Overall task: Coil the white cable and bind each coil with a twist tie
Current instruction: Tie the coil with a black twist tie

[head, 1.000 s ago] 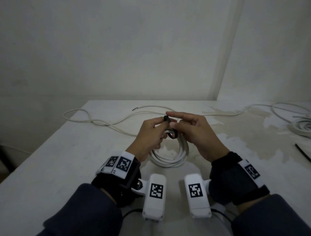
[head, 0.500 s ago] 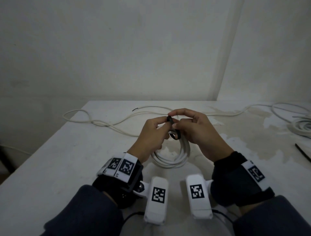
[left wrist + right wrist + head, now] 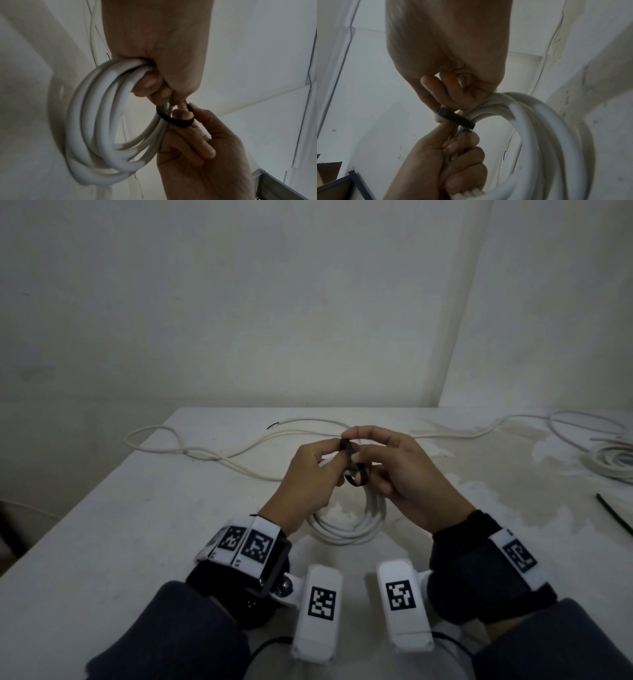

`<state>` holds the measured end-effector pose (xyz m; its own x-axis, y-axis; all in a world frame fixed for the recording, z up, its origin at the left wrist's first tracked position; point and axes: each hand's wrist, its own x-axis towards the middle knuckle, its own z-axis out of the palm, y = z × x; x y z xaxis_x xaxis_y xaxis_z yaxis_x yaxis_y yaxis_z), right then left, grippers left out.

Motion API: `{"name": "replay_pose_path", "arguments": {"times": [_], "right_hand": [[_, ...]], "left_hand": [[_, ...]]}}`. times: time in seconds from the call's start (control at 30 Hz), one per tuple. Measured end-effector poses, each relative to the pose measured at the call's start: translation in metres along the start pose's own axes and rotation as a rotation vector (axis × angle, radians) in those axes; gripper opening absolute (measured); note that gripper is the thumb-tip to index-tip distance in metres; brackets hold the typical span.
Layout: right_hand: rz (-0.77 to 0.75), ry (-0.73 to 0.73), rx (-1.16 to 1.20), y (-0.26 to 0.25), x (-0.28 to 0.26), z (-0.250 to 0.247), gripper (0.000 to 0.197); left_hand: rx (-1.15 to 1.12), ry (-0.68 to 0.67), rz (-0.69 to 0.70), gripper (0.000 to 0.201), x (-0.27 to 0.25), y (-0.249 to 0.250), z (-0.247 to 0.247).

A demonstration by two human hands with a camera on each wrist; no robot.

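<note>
Cable coil (image 3: 346, 525) sits mid-worktop, near edge resting on the surface, far side lifted up between both hands. Left to right:

- Loose cable (image 3: 191, 451) trails across the far left of the worktop (image 3: 102, 525), not yet coiled.
- Left hand (image 3: 308, 474): fingers curled round the bunched turns at the top of the coil, thumb and forefinger pinching the upper end of the black tie (image 3: 354, 463).
- Tie is looped round the bundle; wrist views show the band closing under the strands (image 3: 175, 120), with slack visible in the loop.
- Right hand (image 3: 404, 477): forefinger and thumb pinched on the tie's top end, lower fingers tucked against the loop. A second ago those fingers were stretched out flat over the tie; half a second ago they had arched down; now they're closed on it. Coil itself hasn't shifted.
- Far right: another coiled bundle (image 3: 613, 460) at the worktop edge, plus a dark strip (image 3: 613, 513) nearer in, possibly a spare tie, can't confirm.

Read: wrap is done, both ends are gripped, twisting is next. Loop looks loose, so it likely needs cinching before the twist or the turns may splay.
</note>
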<state>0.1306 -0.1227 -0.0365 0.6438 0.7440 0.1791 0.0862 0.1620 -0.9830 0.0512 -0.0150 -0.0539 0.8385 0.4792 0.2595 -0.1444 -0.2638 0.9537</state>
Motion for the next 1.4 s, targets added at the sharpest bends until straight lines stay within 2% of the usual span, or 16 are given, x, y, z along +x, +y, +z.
{"name": "replay_pose_path", "arguments": {"times": [0.33, 0.5, 1.0, 1.2, 1.4], "right_hand": [[-0.002, 0.026, 0.017, 0.0026, 0.0019, 0.0009, 0.025], [-0.008, -0.015, 0.039, -0.0001, 0.0003, -0.002, 0.024], [0.065, 0.006, 0.166, -0.002, 0.0021, -0.0033, 0.02], [0.021, 0.031, 0.139, 0.0021, 0.0021, -0.0001, 0.016], [-0.022, 0.083, 0.122, 0.0026, 0.0017, -0.0004, 0.01]], "left_hand": [[0.003, 0.004, 0.014, 0.02, 0.001, -0.0001, -0.0008], [0.042, -0.015, 0.032, 0.02, 0.0005, 0.0004, -0.0003], [0.025, -0.054, 0.012, 0.024, -0.0015, 0.0046, -0.0005], [0.008, -0.056, 0.007, 0.026, -0.0016, 0.0034, -0.0009], [0.06, -0.093, 0.059, 0.025, -0.0019, 0.0062, -0.0003]]}}
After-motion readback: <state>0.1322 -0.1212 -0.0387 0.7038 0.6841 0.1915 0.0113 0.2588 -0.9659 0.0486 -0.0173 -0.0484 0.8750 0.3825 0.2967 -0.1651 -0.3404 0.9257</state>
